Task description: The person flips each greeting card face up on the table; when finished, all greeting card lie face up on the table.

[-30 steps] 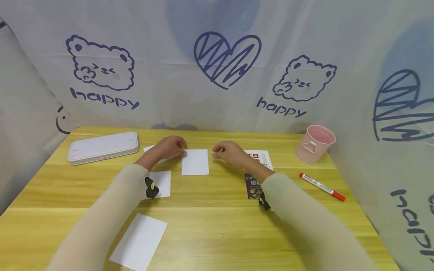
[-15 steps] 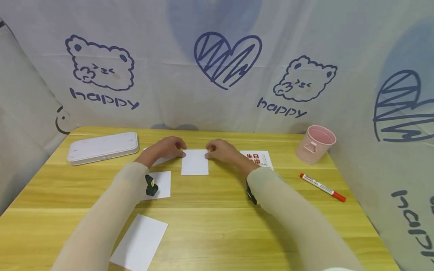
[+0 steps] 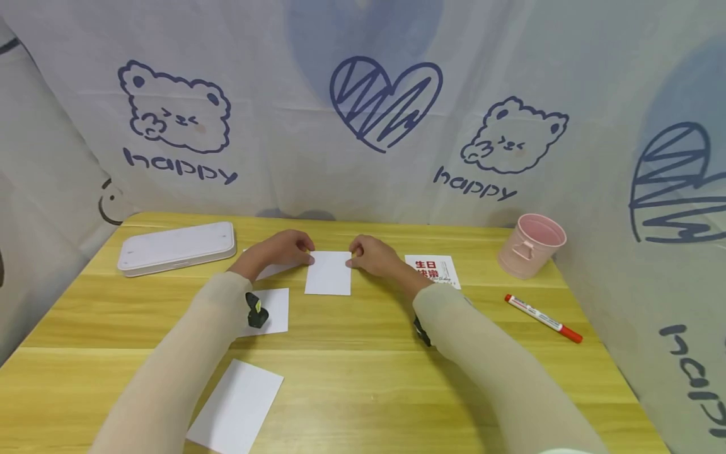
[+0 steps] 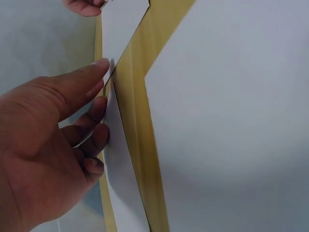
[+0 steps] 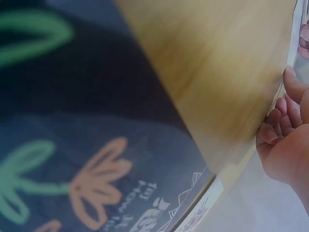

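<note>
A small white card (image 3: 328, 274) lies at the middle back of the table, plain side up. My left hand (image 3: 286, 247) pinches its upper left corner between thumb and fingers, and my right hand (image 3: 375, 254) holds the upper right corner the same way. In the left wrist view the thumb (image 4: 89, 77) lies on the card's edge, with the fingers curled behind. Another white card (image 3: 276, 270) is partly covered by the left hand, and a third white card (image 3: 276, 312) is partly under the left wrist.
A larger white card (image 3: 237, 407) lies at the front left. At the back left is a white case (image 3: 177, 248). To the right are a card with red characters (image 3: 432, 270), a pink cup (image 3: 532, 246) and a red-capped marker (image 3: 543, 318). A dark flowered card (image 5: 72, 121) lies under the right wrist.
My right hand has come left to the card's upper right corner and now holds it. The left hand has stayed at the left corner. The head view has shifted slightly.
</note>
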`<action>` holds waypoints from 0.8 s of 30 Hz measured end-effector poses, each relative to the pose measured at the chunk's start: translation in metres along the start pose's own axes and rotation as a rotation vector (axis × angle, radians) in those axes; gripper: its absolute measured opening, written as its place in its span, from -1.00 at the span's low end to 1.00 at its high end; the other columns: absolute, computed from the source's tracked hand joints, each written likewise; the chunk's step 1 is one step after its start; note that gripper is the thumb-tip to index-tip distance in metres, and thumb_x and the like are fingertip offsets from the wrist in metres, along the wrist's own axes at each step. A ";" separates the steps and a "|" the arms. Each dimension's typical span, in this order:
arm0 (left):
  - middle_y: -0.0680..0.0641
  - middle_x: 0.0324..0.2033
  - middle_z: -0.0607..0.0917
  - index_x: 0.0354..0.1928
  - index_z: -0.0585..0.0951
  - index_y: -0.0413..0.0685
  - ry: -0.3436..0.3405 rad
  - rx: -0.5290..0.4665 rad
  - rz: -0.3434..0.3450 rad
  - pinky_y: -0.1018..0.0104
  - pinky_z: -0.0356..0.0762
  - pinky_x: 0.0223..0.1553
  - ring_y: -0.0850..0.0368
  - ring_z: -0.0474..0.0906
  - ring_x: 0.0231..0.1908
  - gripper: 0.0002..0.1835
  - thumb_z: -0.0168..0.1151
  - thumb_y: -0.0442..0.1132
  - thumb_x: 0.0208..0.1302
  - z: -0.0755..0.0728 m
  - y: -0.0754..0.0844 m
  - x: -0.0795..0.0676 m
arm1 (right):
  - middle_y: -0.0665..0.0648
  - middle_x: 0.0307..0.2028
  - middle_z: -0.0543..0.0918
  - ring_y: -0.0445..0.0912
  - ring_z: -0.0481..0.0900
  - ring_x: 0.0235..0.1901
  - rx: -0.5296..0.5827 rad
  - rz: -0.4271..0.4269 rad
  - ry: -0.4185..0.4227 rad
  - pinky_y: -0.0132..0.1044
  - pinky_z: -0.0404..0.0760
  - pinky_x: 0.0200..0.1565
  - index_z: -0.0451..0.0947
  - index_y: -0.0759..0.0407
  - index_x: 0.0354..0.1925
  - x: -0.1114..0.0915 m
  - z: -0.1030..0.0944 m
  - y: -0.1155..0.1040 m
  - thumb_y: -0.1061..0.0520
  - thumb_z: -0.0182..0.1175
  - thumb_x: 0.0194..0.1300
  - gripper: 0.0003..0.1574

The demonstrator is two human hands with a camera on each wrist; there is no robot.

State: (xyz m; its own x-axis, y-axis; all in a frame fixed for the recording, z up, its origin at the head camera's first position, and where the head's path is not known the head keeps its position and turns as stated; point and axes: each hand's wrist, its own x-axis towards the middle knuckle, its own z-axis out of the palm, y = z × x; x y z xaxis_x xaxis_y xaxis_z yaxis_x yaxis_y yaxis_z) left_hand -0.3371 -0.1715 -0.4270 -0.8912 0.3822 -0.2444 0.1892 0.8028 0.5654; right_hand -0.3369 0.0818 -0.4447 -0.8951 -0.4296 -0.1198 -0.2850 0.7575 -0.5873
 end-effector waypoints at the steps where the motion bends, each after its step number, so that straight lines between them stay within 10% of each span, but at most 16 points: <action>1: -0.15 -0.03 0.62 0.08 0.60 -0.14 -0.002 0.000 0.000 0.02 0.44 0.18 -0.03 0.46 -0.03 -0.65 0.32 -0.12 0.36 0.000 0.000 0.001 | 0.04 -0.19 0.55 -0.11 0.45 -0.21 0.000 0.002 0.002 -0.20 0.43 -0.06 0.53 0.13 0.08 0.000 0.000 0.000 -0.05 0.31 0.37 -0.58; 14: -0.12 -0.22 0.58 -0.01 0.52 -0.28 0.030 -0.153 0.043 0.23 0.45 -0.08 0.04 0.47 -0.19 -0.73 0.28 -0.27 0.37 -0.005 0.007 0.002 | 0.03 -0.10 0.58 -0.11 0.51 -0.12 0.032 -0.016 0.013 -0.20 0.49 -0.01 0.47 0.13 0.20 -0.004 -0.003 0.005 -0.08 0.23 0.44 -0.51; 24: -0.13 -0.20 0.58 0.07 0.48 -0.27 -0.022 -0.414 0.092 0.13 0.59 -0.06 -0.06 0.60 -0.19 -0.70 0.22 -0.27 0.39 -0.007 0.026 -0.023 | 0.19 -0.09 0.62 0.12 0.64 -0.35 0.468 -0.129 0.079 -0.10 0.60 -0.33 0.47 0.23 0.21 -0.035 -0.014 0.001 0.15 0.13 0.51 -0.63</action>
State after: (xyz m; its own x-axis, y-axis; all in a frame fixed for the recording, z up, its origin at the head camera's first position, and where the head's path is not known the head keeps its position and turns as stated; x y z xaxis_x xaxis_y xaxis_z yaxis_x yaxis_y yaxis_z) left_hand -0.3143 -0.1626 -0.4010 -0.8685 0.4569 -0.1925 0.0819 0.5151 0.8532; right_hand -0.3112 0.1047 -0.4300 -0.8912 -0.4527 0.0283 -0.2267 0.3907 -0.8922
